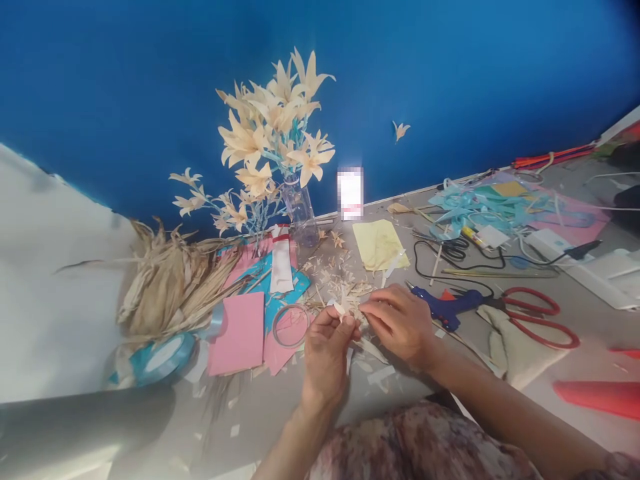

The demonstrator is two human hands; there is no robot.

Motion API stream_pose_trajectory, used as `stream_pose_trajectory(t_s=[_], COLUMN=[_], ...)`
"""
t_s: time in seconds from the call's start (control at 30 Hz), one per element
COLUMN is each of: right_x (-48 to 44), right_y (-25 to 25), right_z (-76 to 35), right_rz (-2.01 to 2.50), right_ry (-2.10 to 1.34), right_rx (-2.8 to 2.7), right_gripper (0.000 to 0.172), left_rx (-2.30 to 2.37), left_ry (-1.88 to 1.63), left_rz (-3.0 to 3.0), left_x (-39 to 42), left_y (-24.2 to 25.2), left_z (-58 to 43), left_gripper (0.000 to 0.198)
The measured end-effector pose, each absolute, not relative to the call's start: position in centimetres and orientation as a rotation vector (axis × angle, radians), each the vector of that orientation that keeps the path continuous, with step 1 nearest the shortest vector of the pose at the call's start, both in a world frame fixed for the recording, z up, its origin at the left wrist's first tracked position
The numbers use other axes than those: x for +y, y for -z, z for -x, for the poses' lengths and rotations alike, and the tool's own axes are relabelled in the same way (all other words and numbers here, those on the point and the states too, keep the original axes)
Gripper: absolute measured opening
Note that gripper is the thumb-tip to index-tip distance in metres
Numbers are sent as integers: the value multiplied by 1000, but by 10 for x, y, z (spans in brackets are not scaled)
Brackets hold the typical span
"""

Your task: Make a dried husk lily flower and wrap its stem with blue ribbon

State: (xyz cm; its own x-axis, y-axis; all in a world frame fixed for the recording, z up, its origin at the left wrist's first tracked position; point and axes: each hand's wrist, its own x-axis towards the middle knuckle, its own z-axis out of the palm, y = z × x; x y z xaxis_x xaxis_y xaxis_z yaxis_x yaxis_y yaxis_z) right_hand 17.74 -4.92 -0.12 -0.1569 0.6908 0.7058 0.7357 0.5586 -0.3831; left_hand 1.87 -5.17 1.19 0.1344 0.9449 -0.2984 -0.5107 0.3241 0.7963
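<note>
The work surface is a grey table (pixel 260 407) set against a blue wall (pixel 450 80); a white wall (pixel 45 267) adjoins at the left. Pale shreds (pixel 345 275) cover the table ahead of the hands. A clear vase (pixel 301 217) with pale flowers (pixel 280 107) stands at the rear. Dry husks (pixel 160 287), a blue ribbon roll (pixel 170 357) and pink paper (pixel 237 333) occupy the left side. A blue glue gun (pixel 450 307) and red-handled scissors (pixel 543 327) lie to the right of the hands.

The left hand (pixel 327 347) is closed to a pinch, thumb against fingers, on a pale petal piece (pixel 341 309), located above the table, just in front of the shreds. The right hand (pixel 400 327) is partly curled beside it, fingertips near the piece; whether it grips anything cannot be determined.

The lower end of the piece is concealed by the left fingers. A white upright rectangle (pixel 350 193) at the blue wall is pixelated and unreadable. The scissor blades are hard to make out. A grey cylinder (pixel 75 427) is cut off at the left edge; a patterned garment (pixel 415 443) is cut off at the bottom.
</note>
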Motion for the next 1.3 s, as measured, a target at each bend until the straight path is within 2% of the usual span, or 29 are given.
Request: stream_pose_trajectory(t_s=[0.1, 0.27, 0.33, 0.47, 0.53, 0.73, 0.87, 1.07, 1.3], right_x=[-50, -56, -60, -66, -67, -73, -76, -74, -74], right_y=[-3, -12, -16, -24, -26, -29, -27, -16, -10], right_z=[-184, -192, -191, -189, -191, -195, -194, -190, -184], right_rz=[1258, 1233, 1127, 1033, 1015, 1034, 1076, 972, 892], right_ry=[-328, -1364, -1549, -1581, -1573, -1566, -1544, -1701, -1858], right_rx=[-1662, -1290, -1173, -1128, -1145, -1165, -1074, -686, -417], right_gripper=[13, 35, 34, 18, 16, 27, 29, 29, 27], left_rx=[883, 903, 887, 826, 809, 823, 897, 841, 854], left_ry=[-1176, -1264, -1336, -1404, -1412, -1405, -1358, -1260, -1257], left_rz=[-681, -1026, -1202, -1447, -1501, -1544, -1224, -777, -670], left_x=[-54, -61, -64, -67, -68, -72, -74, -70, -70], left_y=[-8, -3, -2, -1, -2, 1, 6, 2, -3], left_z=[-14, -9, -9, -9, -9, -13, -19, -30, -37], left_gripper=[25, 14, 9, 9, 11, 12, 5, 21, 27])
